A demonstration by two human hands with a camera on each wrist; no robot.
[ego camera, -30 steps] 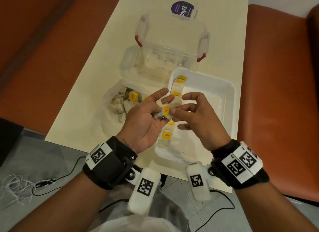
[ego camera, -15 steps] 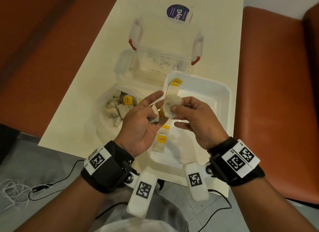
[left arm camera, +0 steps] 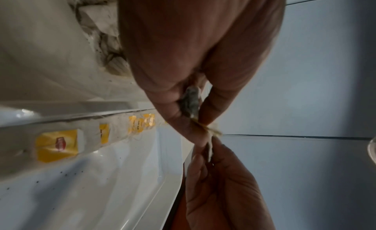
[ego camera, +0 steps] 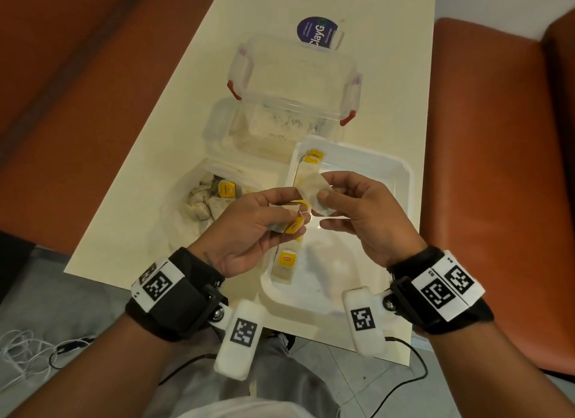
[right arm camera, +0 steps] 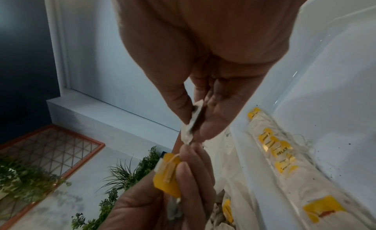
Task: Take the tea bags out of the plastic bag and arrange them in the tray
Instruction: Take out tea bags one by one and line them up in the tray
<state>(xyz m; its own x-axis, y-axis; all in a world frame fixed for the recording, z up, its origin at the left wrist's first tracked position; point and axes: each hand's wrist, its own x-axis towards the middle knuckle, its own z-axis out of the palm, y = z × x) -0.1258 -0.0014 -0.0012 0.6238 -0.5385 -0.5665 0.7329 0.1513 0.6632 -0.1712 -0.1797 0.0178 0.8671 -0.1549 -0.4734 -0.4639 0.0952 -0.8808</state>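
Observation:
Both hands hover over the left side of the white tray (ego camera: 401, 168). My left hand (ego camera: 291, 215) pinches a tea bag (left arm camera: 190, 103) whose yellow tag (ego camera: 295, 224) hangs under its fingertips. My right hand (ego camera: 322, 193) pinches a second tea bag (ego camera: 312, 190) between thumb and fingers, just above and right of the first. The two bags are close, and a string (left arm camera: 211, 131) shows between the hands. A row of tea bags (ego camera: 286, 262) with yellow tags lies along the tray's left wall. The open plastic bag (ego camera: 186, 199) left of the tray holds several more tea bags (ego camera: 208, 199).
A clear lidded box (ego camera: 292, 84) with red clips stands behind the tray and bag. A purple label (ego camera: 317, 33) lies beyond it. Orange seats flank the narrow cream table (ego camera: 155, 156). The tray's right half (ego camera: 367, 193) is bare. Cables lie on the floor (ego camera: 25, 346) below.
The hands held the bags together at first. My right hand has since drawn one tea bag up and to the right, away from the one in my left hand.

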